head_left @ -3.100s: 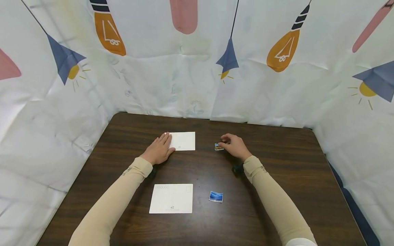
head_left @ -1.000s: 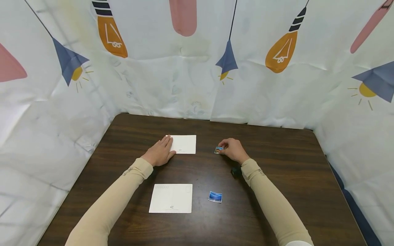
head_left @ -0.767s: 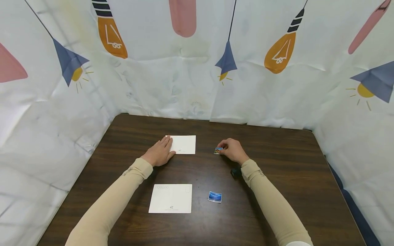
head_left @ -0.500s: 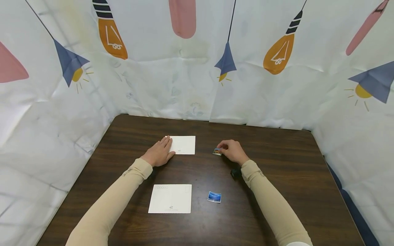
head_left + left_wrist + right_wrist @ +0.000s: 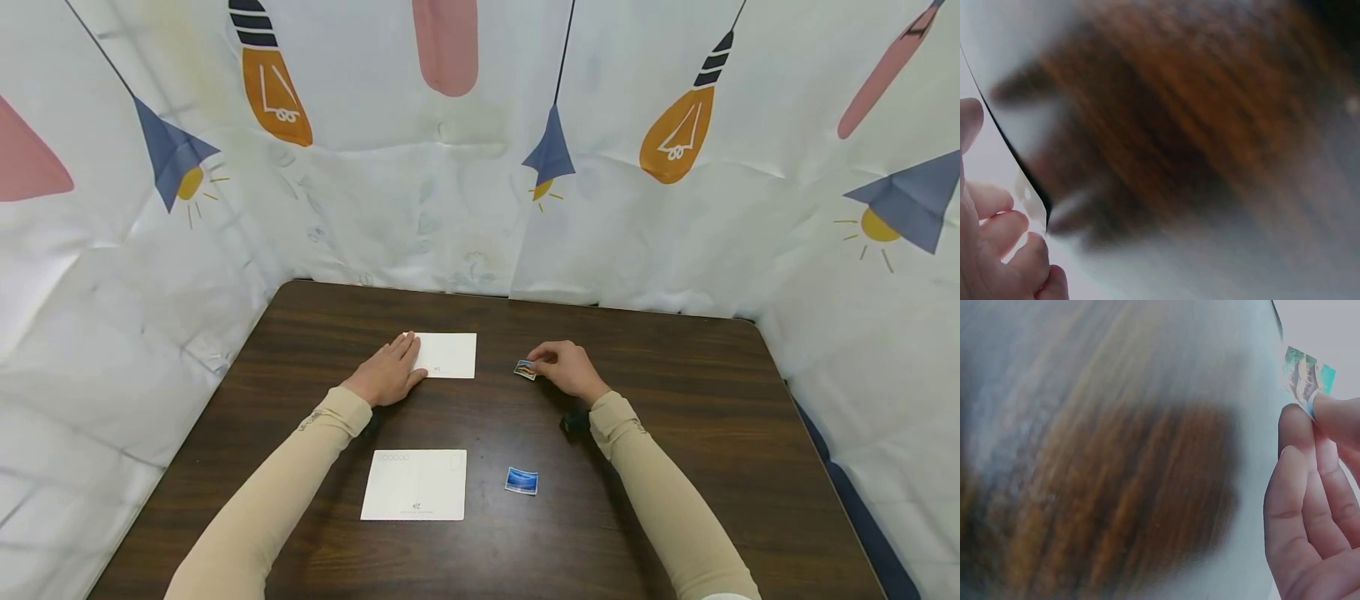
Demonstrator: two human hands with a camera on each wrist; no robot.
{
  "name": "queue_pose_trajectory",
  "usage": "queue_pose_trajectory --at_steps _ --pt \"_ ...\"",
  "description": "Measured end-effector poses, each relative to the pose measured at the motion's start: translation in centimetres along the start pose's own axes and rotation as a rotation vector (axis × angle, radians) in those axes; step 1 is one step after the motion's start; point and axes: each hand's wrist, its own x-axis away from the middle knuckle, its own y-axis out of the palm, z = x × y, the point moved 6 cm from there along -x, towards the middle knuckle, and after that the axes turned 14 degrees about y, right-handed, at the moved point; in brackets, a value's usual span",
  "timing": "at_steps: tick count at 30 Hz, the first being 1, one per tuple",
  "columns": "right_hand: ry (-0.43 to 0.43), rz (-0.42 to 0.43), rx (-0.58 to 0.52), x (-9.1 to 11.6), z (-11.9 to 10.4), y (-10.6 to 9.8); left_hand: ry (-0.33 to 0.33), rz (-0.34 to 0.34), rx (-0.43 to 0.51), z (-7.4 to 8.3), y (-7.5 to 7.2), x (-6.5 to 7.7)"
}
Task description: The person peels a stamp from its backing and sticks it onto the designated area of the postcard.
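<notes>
My left hand (image 5: 387, 371) lies with fingers extended over the left end of the far white postcard (image 5: 450, 357), covering that part of it. In the left wrist view, the fingertips (image 5: 1007, 228) touch the card's edge. To the right of that card, my right hand (image 5: 567, 367) pinches a small, colourful stamp (image 5: 524, 370) between thumb and fingers, just above the table. The right wrist view shows the stamp (image 5: 1304, 375) at the fingertips, its lower corner hidden by the thumb.
Nearer the body, a second postcard (image 5: 414, 486) with printed boxes along its top lies on the dark wooden table (image 5: 637, 542). A blue stamp (image 5: 522, 481) lies to its right, slightly curled. A printed white curtain (image 5: 450, 208) hangs behind the table and along its sides.
My right hand has taken the colourful stamp into its pinch and shifted it slightly left, tilting it. The left hand has stayed on the far postcard.
</notes>
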Motion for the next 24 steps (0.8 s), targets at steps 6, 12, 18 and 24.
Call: queue_pose_trajectory --at_steps 6,12,18,24 --pt "0.010 -0.005 -0.047 0.1 0.3 0.0 0.039 0.039 -0.022 0.4 -0.2 -0.3" --pt "0.000 -0.009 -0.108 0.5 0.2 -0.3 0.099 0.148 -0.050 1.4 -1.0 -0.6" --pt "-0.019 0.002 -0.200 0.8 -0.1 -0.7 0.103 0.236 0.031 2.3 -1.7 -0.9" --pt "-0.009 -0.030 -0.316 1.2 -0.4 -0.7 0.081 0.305 0.169 3.5 -2.4 -1.2"
